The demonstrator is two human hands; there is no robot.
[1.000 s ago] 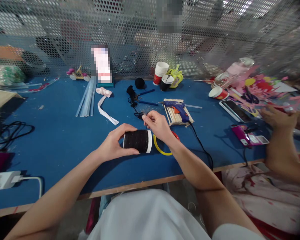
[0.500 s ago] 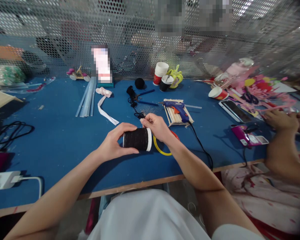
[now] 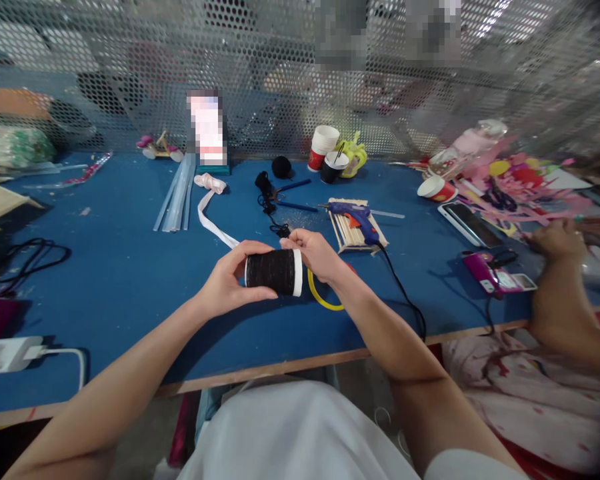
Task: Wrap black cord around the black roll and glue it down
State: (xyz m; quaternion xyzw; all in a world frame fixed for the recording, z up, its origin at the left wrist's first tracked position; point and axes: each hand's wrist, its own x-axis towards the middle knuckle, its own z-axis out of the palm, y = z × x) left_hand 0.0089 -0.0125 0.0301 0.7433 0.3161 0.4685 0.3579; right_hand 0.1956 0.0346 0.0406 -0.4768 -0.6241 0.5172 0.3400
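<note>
My left hand (image 3: 225, 283) is wrapped round a cup covered in black yarn (image 3: 271, 271), held on its side just above the blue table (image 3: 120, 280); a white band shows at its right end. My right hand (image 3: 316, 252) is closed in a pinch at the cup's far upper edge, on a thin black yarn strand (image 3: 279, 230) that runs back to a loose black yarn tangle (image 3: 263, 183). A yellow ring (image 3: 320, 298) and a bit of red lie under my right wrist.
A blue glue gun (image 3: 356, 219) rests on a raft of wooden sticks, its black cord trailing to the table edge. Clear glue sticks (image 3: 176, 195), white ribbon (image 3: 211, 213), paper cups (image 3: 324, 147), scissors and a phone lie around. Another person's hands (image 3: 560, 240) work at the right among pink paper.
My right hand has drawn in closer to the cup's top edge, and both hands with the cup have risen slightly. The neighbour's hands shifted a little to the right.
</note>
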